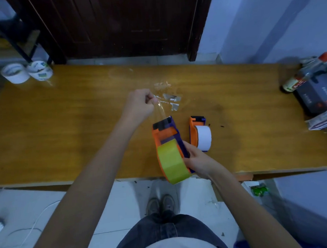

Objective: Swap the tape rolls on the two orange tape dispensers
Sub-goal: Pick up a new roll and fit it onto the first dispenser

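The orange dispenser with a blue-purple side plate carries a yellow-green tape roll at its near end, the whole thing tilted and held above the near edge of the table. The right hand is wrapped around its blue side at about 3 o'clock from the roll. A clear strip of tape runs from the dispenser's black cutter end toward 11 o'clock, where the left hand is closed in a pinch on the strip's free end.

A second orange dispenser stands on the table just beside the first, at its 3 o'clock, loaded with a white tape roll.

Crumpled scraps of clear tape lie on the table at 12 o'clock from the dispensers, next to the left hand. Two white rolls sit at the table's far left corner, about 10 o'clock. A bottle and a dark box crowd the right end at 2 o'clock.
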Action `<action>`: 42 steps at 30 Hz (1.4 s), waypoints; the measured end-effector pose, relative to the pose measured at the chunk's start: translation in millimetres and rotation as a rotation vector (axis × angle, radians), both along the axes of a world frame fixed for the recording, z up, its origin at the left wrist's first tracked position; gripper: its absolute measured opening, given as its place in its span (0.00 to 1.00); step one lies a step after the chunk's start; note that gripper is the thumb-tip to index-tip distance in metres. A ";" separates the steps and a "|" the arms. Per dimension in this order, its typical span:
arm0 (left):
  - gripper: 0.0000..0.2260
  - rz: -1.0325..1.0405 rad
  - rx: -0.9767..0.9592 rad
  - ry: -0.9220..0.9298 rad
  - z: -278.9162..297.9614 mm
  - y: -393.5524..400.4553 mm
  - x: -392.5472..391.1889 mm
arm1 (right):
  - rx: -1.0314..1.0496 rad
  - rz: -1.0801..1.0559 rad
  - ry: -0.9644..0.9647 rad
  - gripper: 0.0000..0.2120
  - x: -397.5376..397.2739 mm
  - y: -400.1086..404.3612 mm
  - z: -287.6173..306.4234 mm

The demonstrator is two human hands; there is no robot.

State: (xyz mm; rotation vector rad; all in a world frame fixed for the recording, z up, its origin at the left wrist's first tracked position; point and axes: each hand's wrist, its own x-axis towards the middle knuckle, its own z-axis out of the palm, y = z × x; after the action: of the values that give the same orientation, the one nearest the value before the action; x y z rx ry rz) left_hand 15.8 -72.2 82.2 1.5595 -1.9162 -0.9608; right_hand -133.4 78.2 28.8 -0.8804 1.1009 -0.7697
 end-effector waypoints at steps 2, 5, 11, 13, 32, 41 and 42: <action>0.04 -0.022 -0.024 -0.021 4.3 -2.8 -4.5 | 0.002 0.005 -0.001 0.20 2.7 0.6 0.2; 0.04 -0.030 -0.066 -0.029 8.1 -8.0 -6.1 | 0.025 -0.063 -0.014 0.20 0.4 1.5 0.8; 0.06 0.011 -0.031 0.011 -2.3 -11.5 2.2 | 0.035 -0.121 -0.045 0.20 -6.4 2.3 2.7; 0.05 0.036 -0.037 0.002 -4.4 -11.0 5.9 | 0.026 -0.133 -0.026 0.19 -5.7 1.9 2.8; 0.04 -0.102 -0.186 -0.055 10.9 -18.3 -17.8 | 0.021 -0.046 -0.021 0.20 12.0 3.1 11.0; 0.04 -0.193 -0.227 -0.038 16.7 -24.9 -37.3 | -0.011 -0.100 -0.024 0.20 14.1 3.6 9.0; 0.04 -0.196 -0.217 -0.030 16.0 -25.8 -37.4 | -0.011 -0.115 -0.035 0.20 14.5 4.2 8.1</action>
State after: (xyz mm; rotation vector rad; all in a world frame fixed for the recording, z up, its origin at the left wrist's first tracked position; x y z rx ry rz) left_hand -21.5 -98.0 98.2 1.2885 -2.1462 -0.7789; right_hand -118.9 82.4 36.9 -0.8149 1.1247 -0.8838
